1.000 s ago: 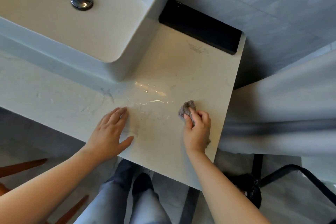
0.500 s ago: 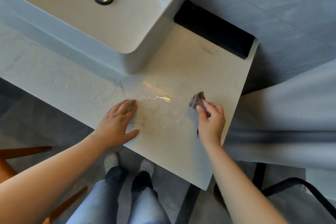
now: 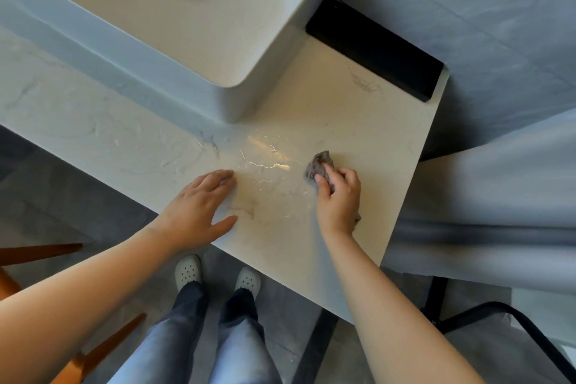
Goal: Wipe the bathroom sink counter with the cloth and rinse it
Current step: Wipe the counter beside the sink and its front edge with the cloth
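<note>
Crumpled fuzzy grey cloth (image 3: 318, 167), veined counter (image 3: 358, 134)

Left hand (image 3: 199, 206) flat, fingers straight, thumb spread. Right hand (image 3: 338, 196), beside it, grips a cloth (image 3: 318, 165), seemingly pressing down.

I see only a tuft of the cloth (image 3: 319, 165) at the right hand's (image 3: 339, 199) eleven o'clock and a scrap at its five; the rest lies under the fingers. The sink (image 3: 156, 72) runs off frame at twelve and nine o'clock.
</note>
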`<control>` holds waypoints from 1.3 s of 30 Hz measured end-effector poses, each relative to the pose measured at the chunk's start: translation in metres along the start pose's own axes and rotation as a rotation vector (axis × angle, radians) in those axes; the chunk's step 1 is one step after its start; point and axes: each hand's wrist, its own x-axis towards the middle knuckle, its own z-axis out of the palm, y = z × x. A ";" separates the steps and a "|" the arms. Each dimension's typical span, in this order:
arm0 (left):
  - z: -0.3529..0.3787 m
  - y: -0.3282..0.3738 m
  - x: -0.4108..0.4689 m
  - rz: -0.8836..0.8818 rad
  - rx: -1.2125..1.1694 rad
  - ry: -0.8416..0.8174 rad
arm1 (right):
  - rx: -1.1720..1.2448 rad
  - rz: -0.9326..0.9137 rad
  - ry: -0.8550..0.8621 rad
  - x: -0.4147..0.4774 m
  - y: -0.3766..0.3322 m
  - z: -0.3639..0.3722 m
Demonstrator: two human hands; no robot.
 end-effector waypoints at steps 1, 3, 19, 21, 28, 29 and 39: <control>-0.002 0.000 -0.004 -0.002 -0.011 0.021 | 0.002 -0.021 -0.011 -0.010 -0.004 0.004; -0.005 -0.002 -0.015 -0.021 -0.016 0.051 | -0.001 -0.074 -0.021 -0.031 -0.013 0.010; 0.005 -0.037 -0.030 -0.222 0.115 0.045 | 0.071 0.002 -0.032 0.035 -0.028 -0.012; 0.006 -0.038 -0.030 -0.220 0.112 0.045 | 0.055 0.028 -0.046 0.051 -0.024 -0.005; 0.007 -0.042 -0.032 -0.197 0.107 0.034 | 0.055 0.033 -0.060 0.038 -0.030 0.025; 0.007 -0.042 -0.032 -0.195 0.105 0.032 | 0.063 0.009 -0.071 0.032 -0.032 0.027; 0.005 -0.043 -0.034 -0.172 0.128 0.042 | 0.146 -0.138 -0.311 -0.058 -0.061 0.030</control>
